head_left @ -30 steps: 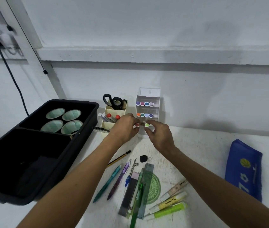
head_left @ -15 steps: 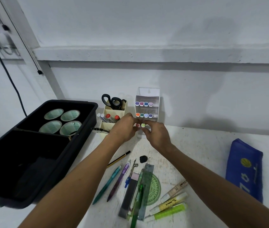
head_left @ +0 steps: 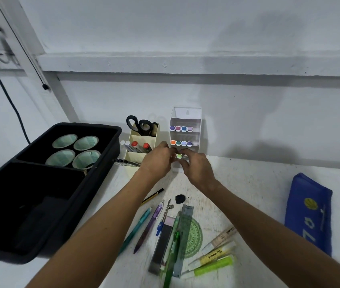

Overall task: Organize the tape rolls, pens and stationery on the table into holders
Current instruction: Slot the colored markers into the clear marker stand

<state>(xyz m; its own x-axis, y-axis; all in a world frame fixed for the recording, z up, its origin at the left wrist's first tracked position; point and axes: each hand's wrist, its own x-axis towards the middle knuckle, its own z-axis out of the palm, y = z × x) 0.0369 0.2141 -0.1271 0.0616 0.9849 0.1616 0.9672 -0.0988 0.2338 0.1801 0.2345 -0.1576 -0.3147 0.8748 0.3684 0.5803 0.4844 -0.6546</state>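
Two bare hands meet at the bottom tier of a clear tiered marker rack (head_left: 185, 119) that stands against the wall at the back of a white table (head_left: 258, 190). Left hand (head_left: 158, 161) and right hand (head_left: 198, 169) each have fingers curled in a pinch around a green-capped marker (head_left: 179, 156), whose cap end faces the viewer in the lowest row of the rack; a pale cap shows just left of it. Above it, two rows of coloured caps already fill the upper tiers. Just left of the rack stands a cream desk organiser (head_left: 142, 142) with scissors (head_left: 139, 126) and pens. Farther left of the rack, a black tray (head_left: 102, 163) holds four tape rolls (head_left: 75, 150). In front of the rack, loose pens (head_left: 144, 227), rulers and highlighters (head_left: 217, 258) lie on the table. Judging by this, the marker is being seated; next it likely needs pushing fully in, then release.
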